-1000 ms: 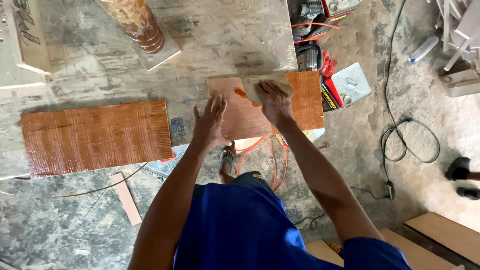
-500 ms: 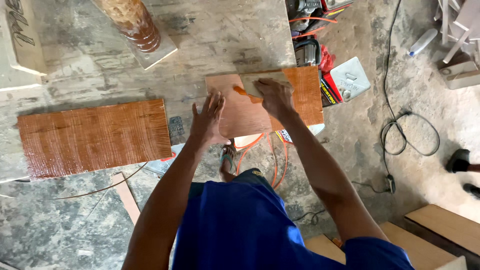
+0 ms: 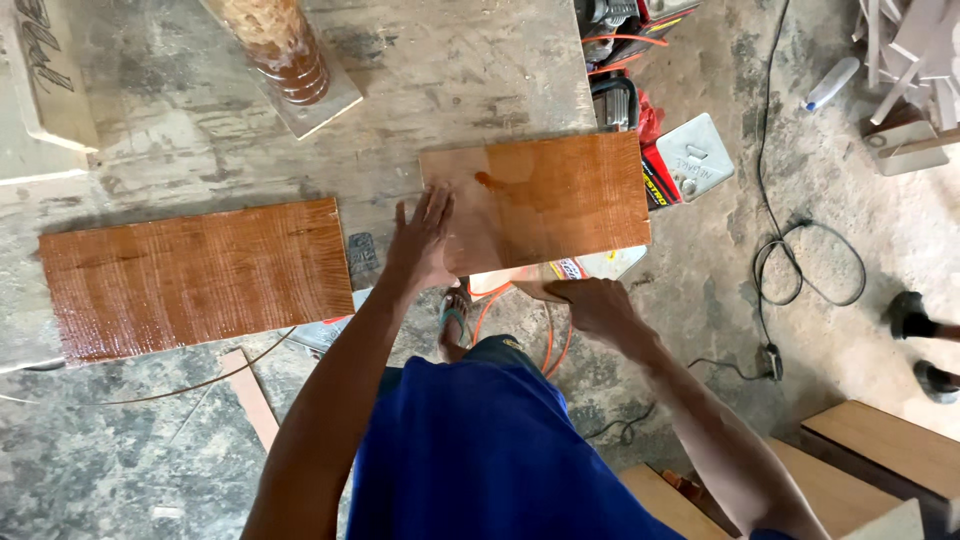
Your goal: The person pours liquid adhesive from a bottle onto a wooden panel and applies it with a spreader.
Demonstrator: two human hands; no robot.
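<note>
A small stained wooden board (image 3: 545, 200) lies on the worn workbench (image 3: 450, 70), glossy and red-brown on its right part and paler at its left end. My left hand (image 3: 425, 238) rests flat, fingers spread, on the board's near left corner. My right hand (image 3: 592, 303) is off the board, just below its near edge, with the fingers curled around a brown staining pad (image 3: 548, 291). A larger stained board (image 3: 195, 275) lies to the left on the bench, apart from both hands.
A turned wooden post (image 3: 285, 50) stands on a square base at the back. Red power tools (image 3: 640, 105), a grey metal plate (image 3: 695, 155) and a black cable (image 3: 790, 260) lie right of the bench. Another person's feet (image 3: 925, 325) are far right; planks (image 3: 880, 445) lower right.
My right hand has pulled back with the pad from the board's top surface to below its near edge. My left hand stays on the board's left end.
</note>
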